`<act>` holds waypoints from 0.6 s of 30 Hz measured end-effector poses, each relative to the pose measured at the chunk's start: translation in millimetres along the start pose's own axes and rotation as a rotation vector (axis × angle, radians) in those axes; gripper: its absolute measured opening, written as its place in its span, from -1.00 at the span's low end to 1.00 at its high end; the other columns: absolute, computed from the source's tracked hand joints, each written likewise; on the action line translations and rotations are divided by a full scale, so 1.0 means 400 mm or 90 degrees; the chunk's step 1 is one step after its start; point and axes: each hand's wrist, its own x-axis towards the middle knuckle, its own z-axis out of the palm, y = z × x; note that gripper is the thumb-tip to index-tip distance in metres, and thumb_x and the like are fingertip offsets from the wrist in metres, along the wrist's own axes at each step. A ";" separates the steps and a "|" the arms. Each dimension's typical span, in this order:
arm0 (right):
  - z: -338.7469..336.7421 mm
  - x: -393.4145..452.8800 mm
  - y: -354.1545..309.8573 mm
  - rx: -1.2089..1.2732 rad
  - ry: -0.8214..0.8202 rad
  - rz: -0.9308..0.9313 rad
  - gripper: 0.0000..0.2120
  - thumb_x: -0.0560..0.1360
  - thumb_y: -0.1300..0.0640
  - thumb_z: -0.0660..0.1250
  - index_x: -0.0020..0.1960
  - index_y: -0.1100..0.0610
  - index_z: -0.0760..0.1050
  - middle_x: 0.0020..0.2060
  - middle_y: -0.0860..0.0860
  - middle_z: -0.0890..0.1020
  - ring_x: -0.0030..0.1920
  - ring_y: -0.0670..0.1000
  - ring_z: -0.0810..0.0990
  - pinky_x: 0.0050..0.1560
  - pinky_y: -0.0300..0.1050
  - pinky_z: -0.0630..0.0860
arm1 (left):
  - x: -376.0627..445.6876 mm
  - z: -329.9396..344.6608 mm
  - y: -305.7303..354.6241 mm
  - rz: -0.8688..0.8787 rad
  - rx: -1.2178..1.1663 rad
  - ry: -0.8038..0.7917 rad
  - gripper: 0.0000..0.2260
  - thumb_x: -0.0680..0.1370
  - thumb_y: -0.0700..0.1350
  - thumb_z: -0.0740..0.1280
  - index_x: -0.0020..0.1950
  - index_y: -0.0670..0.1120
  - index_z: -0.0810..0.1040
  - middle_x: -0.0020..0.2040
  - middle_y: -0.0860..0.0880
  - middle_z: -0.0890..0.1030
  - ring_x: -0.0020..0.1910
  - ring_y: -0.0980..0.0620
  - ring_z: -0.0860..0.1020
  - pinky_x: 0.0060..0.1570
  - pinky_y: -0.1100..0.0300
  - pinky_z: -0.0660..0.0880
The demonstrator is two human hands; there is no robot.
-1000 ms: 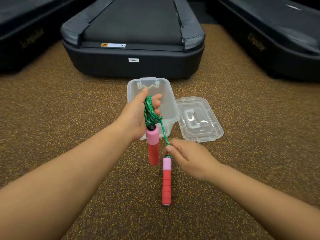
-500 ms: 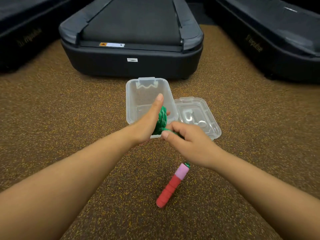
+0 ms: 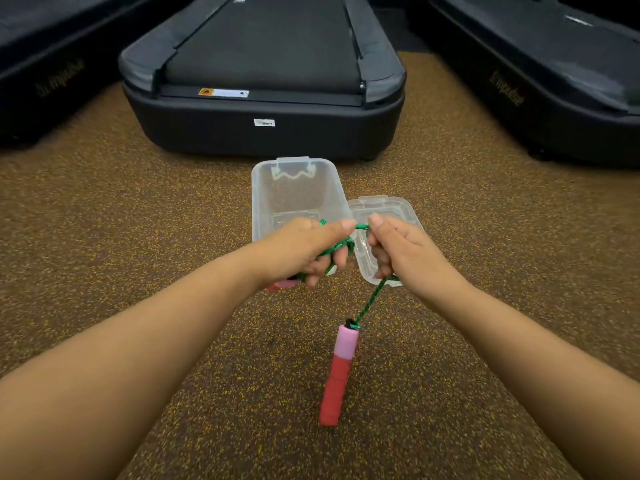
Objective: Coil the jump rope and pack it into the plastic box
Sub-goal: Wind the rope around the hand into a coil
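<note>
My left hand [image 3: 304, 251] is closed around a bundle of coiled green jump rope [image 3: 341, 245], with one pink and red handle [image 3: 282, 285] peeking out under the wrist. My right hand [image 3: 398, 251] grips the rope's free stretch, which spans between both thumbs and runs down from the fist. The second pink and red handle [image 3: 337, 374] hangs from that stretch, its lower end near the floor. Both hands hover just in front of the clear plastic box [image 3: 294, 192], which stands open on the floor.
The box's clear lid [image 3: 391, 209] lies beside it on the right, partly behind my right hand. A dark treadmill [image 3: 263, 109] ends just beyond the box, with others at far left and right. Speckled brown rubber floor [image 3: 138, 237] surrounds everything.
My right hand has carried the rope up and over toward my left thumb, then apart to the right. The loose handle has swung from slanted to nearly upright below my right hand.
</note>
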 end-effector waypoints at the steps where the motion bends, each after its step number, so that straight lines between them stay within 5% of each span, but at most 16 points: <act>1: -0.002 0.001 0.007 0.026 -0.010 0.018 -0.65 0.62 -0.02 0.07 -0.27 0.09 0.38 -0.48 -0.04 0.35 -0.45 -0.08 0.37 -0.31 -0.21 0.44 | 0.001 -0.002 -0.001 0.001 -0.036 0.010 -0.55 0.61 0.19 0.06 -0.31 -0.08 0.45 -0.60 0.03 0.26 -0.56 0.02 0.36 -0.45 0.24 0.33; 8: -0.005 -0.018 0.070 0.156 -0.098 0.091 -0.78 0.61 0.09 0.14 -0.03 0.07 0.57 -0.44 -0.05 0.46 -0.42 -0.07 0.45 -0.17 -0.08 0.48 | 0.002 -0.030 0.005 0.020 -0.340 0.100 -0.58 0.61 0.16 0.08 -0.37 -0.04 0.34 -0.65 0.09 0.21 -0.62 0.07 0.26 -0.43 0.22 0.27; 12: -0.004 -0.015 0.087 0.158 -0.013 0.059 -0.80 0.57 0.20 0.23 0.05 -0.01 0.58 -0.47 -0.10 0.45 -0.46 -0.14 0.41 -0.28 -0.18 0.50 | 0.003 -0.038 0.003 0.024 -0.376 0.141 -0.57 0.61 0.15 0.11 -0.39 -0.03 0.36 -0.64 0.08 0.20 -0.61 0.07 0.23 -0.51 0.27 0.28; 18: -0.012 -0.010 0.091 0.134 0.111 0.060 -0.83 0.58 0.11 0.22 -0.04 0.17 0.54 -0.44 -0.02 0.42 -0.49 -0.11 0.37 -0.38 -0.21 0.42 | 0.004 -0.039 0.004 0.028 -0.380 0.153 -0.58 0.60 0.15 0.12 -0.39 -0.03 0.36 -0.63 0.07 0.19 -0.61 0.07 0.24 -0.52 0.28 0.30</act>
